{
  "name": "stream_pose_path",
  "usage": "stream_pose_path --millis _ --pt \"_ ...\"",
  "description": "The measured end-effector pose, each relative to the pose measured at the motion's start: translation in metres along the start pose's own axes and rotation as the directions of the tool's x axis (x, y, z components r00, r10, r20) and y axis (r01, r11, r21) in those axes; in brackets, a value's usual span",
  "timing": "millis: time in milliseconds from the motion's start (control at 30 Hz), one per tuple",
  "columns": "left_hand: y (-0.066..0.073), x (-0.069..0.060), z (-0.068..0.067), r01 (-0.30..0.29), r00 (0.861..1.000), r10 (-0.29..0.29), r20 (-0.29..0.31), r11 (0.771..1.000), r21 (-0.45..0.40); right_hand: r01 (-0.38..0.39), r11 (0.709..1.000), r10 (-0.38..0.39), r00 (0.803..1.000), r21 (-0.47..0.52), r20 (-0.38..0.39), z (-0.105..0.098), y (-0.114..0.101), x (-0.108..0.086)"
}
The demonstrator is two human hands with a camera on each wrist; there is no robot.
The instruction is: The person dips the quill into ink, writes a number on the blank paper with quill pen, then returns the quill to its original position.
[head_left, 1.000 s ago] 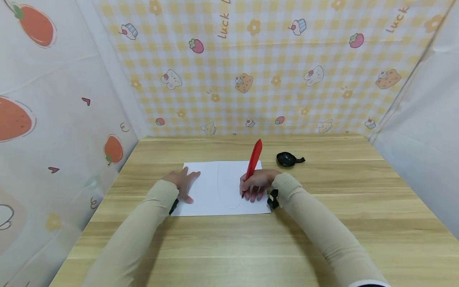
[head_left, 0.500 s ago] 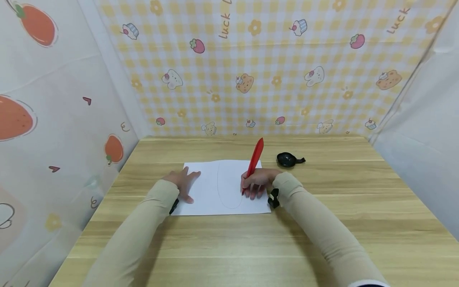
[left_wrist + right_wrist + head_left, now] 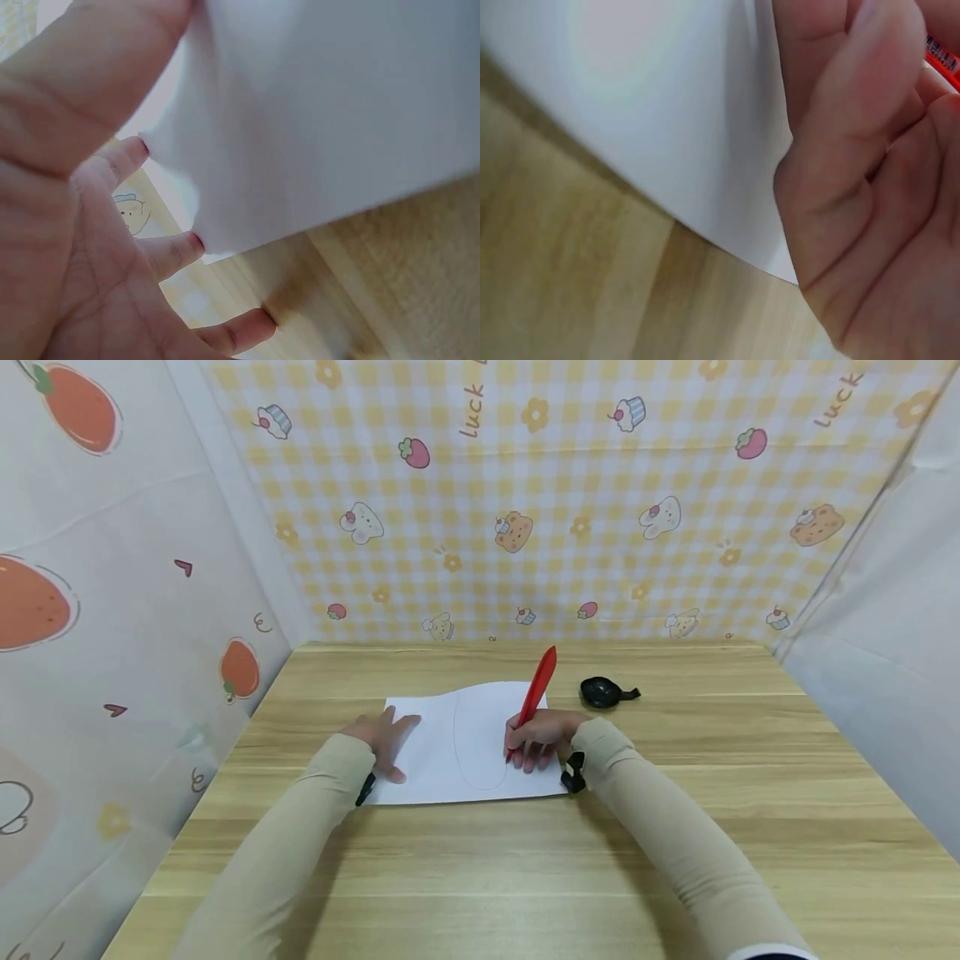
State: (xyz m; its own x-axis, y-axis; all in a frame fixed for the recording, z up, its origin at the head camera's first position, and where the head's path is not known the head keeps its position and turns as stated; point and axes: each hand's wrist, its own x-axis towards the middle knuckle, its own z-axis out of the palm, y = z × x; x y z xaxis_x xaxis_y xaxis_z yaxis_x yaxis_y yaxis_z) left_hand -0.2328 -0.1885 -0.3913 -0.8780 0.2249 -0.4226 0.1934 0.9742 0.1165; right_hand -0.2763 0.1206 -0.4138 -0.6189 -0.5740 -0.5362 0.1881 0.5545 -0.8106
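Your right grip (image 3: 542, 737) pinches the red pen (image 3: 538, 683) over the right half of the white paper sheet (image 3: 435, 760); the pen's long axis leans up and rightward; its tip meets the U-shaped line (image 3: 484, 789); your left grip (image 3: 381, 740), fingers spread, rests on the sheet's left end.

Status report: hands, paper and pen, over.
Left hand spread, touching white paper. Right hand gripping red pen, tip at curved line. Black handled object off paper, not blocking.

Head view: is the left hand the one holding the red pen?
No, the red pen is in the right hand, while the left hand rests on the white paper.
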Motion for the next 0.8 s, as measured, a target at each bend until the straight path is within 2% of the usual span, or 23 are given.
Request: stream_pose_path --millis 267,533,800 --pt "-0.0033 0.0048 0.0048 0.008 1.000 -0.008 0.017 1.000 0.017 0.007 0.999 -0.006 1.000 -0.041 0.011 -0.0008 -0.0016 0.0000" --pt "0.0000 -0.0001 0.0026 0.000 1.000 -0.001 0.019 0.999 0.033 0.003 0.999 -0.003 1.000 -0.049 -0.018 -0.0010 -0.0032 0.0030" --pt "0.0017 -0.0021 0.0014 0.009 1.000 -0.009 0.014 1.000 0.012 0.018 0.998 -0.021 0.998 -0.060 -0.052 -0.0019 -0.0087 0.0033"
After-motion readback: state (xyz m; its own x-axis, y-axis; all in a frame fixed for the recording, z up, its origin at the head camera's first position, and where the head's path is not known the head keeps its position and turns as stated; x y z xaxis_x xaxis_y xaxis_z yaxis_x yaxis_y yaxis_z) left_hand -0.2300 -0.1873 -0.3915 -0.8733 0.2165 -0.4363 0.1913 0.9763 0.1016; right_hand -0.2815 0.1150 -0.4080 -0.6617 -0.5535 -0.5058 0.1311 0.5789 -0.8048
